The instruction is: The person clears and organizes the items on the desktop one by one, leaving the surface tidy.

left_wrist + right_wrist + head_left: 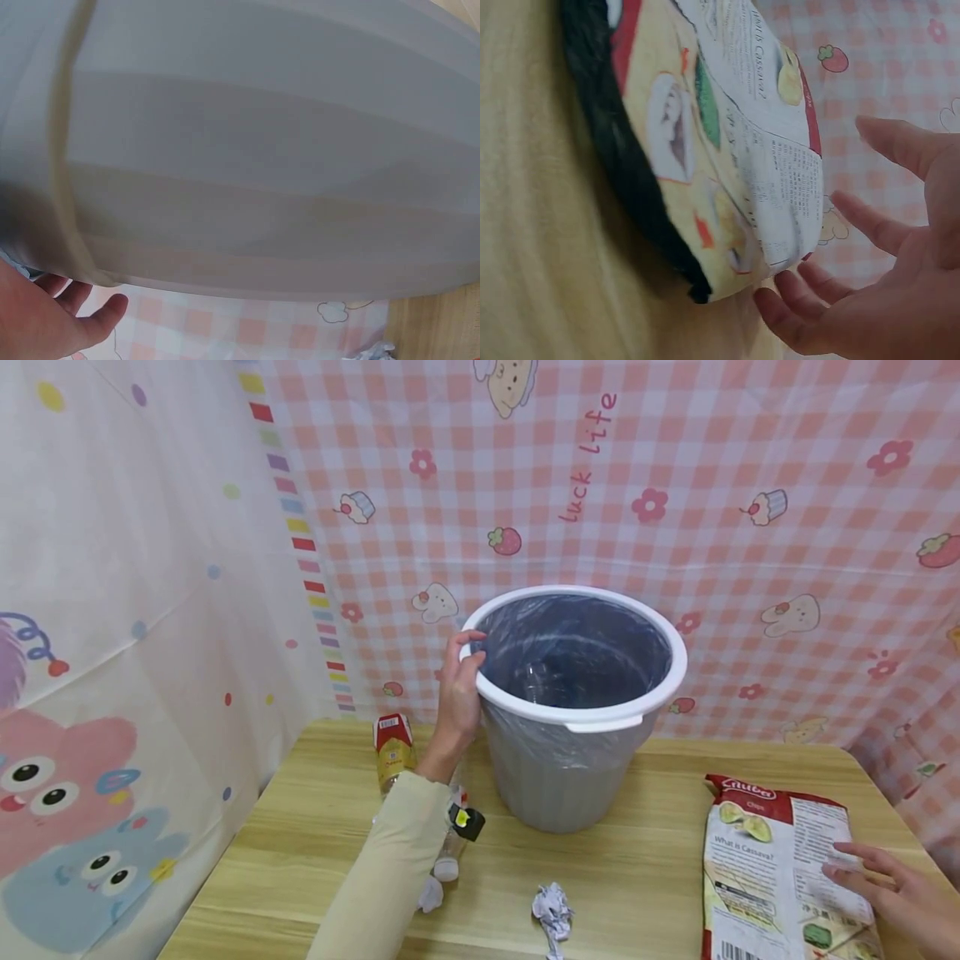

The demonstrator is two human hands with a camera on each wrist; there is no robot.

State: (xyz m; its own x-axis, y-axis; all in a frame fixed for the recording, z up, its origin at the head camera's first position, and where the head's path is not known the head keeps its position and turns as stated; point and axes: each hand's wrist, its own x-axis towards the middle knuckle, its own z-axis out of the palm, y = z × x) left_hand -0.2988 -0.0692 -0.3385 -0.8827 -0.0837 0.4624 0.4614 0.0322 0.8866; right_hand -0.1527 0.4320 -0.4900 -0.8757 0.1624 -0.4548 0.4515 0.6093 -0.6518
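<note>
A grey trash bin (562,777) with a white rim and a clear liner stands on the table, a clear plastic item lying inside it. My left hand (459,697) holds the bin's rim at its left side, fingers over the edge. In the left wrist view the bin's wall (262,150) fills most of the picture, with the left hand (52,319) at its lower left. On the right lies a bag of cassava chips (780,877), its printed back facing up. Beside its right edge is my right hand (896,889), fingers spread and loosely bent, fingertips right at the bag (772,172).
A crumpled paper ball (552,912) lies in front of the bin. Left of the bin are a yellow and red carton (393,752), a clear bottle (447,860) partly hidden by my sleeve, and a white crumpled piece (430,894). A checked curtain (750,568) hangs behind the table.
</note>
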